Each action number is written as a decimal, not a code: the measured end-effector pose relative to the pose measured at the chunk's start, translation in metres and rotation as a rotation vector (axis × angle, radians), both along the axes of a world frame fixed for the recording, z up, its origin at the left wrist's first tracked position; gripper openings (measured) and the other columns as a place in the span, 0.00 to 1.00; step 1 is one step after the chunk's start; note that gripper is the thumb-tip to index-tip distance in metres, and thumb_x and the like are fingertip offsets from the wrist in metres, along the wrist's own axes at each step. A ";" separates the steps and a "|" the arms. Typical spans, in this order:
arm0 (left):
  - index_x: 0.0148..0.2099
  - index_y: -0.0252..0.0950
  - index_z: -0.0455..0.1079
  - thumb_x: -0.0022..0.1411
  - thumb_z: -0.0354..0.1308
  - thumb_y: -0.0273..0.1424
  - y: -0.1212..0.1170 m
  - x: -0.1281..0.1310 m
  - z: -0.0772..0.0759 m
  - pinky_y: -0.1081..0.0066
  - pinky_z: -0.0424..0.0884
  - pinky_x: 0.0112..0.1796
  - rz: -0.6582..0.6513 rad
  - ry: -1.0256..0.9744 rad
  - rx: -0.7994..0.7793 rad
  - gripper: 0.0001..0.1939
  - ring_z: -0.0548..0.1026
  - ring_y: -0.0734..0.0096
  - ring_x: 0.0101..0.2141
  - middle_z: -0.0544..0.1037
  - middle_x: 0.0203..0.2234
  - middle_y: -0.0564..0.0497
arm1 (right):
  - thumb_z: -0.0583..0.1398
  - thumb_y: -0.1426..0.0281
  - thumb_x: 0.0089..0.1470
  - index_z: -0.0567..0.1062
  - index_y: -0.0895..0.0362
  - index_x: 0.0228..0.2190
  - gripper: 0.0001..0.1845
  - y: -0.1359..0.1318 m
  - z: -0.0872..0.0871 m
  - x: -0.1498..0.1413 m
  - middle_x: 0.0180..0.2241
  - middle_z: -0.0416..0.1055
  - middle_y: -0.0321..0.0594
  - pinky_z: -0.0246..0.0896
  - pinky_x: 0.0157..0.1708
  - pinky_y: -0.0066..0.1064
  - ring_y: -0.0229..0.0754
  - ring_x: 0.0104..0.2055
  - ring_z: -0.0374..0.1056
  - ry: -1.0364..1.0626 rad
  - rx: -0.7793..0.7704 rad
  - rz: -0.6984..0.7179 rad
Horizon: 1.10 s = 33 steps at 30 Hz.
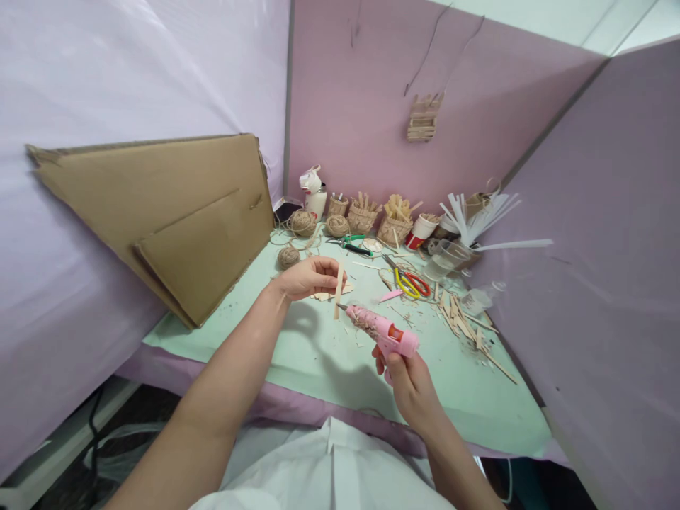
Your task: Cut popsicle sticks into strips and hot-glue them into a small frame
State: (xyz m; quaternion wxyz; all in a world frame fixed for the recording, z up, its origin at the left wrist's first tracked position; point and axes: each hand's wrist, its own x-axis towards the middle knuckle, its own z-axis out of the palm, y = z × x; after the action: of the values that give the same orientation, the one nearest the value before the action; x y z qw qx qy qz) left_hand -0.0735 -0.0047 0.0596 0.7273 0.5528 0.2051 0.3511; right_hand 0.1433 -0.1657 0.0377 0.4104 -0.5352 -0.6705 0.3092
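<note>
Between the thumb and fingers of my left hand (313, 278) is a thin wooden craft stick (338, 292), held nearly upright over the table. My right hand (404, 379) is wrapped round the handle of a pink hot glue gun (377, 327). Its metal nozzle points left and meets or nearly meets the lower part of the stick; I cannot tell whether they touch. Dried strands and bits cling to the gun's barrel. Some flat wood pieces (321, 296) lie on the table just behind the stick.
Scissors with yellow and red handles (409, 282) and green-handled pliers (357, 246) lie behind. Twine balls (288, 257) and stick-filled baskets (394, 230) line the back. Wood scraps (462, 319) and a clear cup of glue sticks (446, 261) are right; cardboard (207, 227) stands left.
</note>
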 end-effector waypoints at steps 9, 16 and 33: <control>0.33 0.30 0.73 0.44 0.69 0.28 0.001 -0.001 0.000 0.73 0.72 0.32 0.024 -0.021 0.008 0.12 0.75 0.73 0.29 0.77 0.27 0.49 | 0.47 0.57 0.60 0.71 0.56 0.33 0.20 0.000 0.005 -0.001 0.23 0.67 0.38 0.57 0.24 0.30 0.40 0.25 0.61 -0.023 0.023 0.007; 0.31 0.30 0.72 0.44 0.69 0.29 0.002 -0.002 -0.001 0.75 0.69 0.30 0.102 -0.112 0.009 0.12 0.73 0.76 0.26 0.74 0.25 0.51 | 0.49 0.62 0.61 0.72 0.53 0.39 0.15 -0.009 0.031 0.007 0.32 0.70 0.40 0.62 0.34 0.33 0.43 0.34 0.65 -0.148 0.014 0.130; 0.31 0.31 0.72 0.45 0.69 0.29 -0.001 0.004 0.000 0.73 0.69 0.30 0.057 -0.089 -0.011 0.11 0.74 0.74 0.28 0.75 0.25 0.50 | 0.54 0.57 0.53 0.67 0.57 0.24 0.16 0.027 0.005 0.134 0.27 0.67 0.46 0.51 0.25 0.32 0.45 0.28 0.63 -0.937 -0.199 -0.416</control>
State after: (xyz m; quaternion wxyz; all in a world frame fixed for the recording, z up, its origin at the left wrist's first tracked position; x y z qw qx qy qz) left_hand -0.0692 -0.0061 0.0594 0.7285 0.5265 0.1900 0.3950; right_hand 0.2773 -0.1386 0.0429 0.0662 -0.7745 -0.6290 0.0106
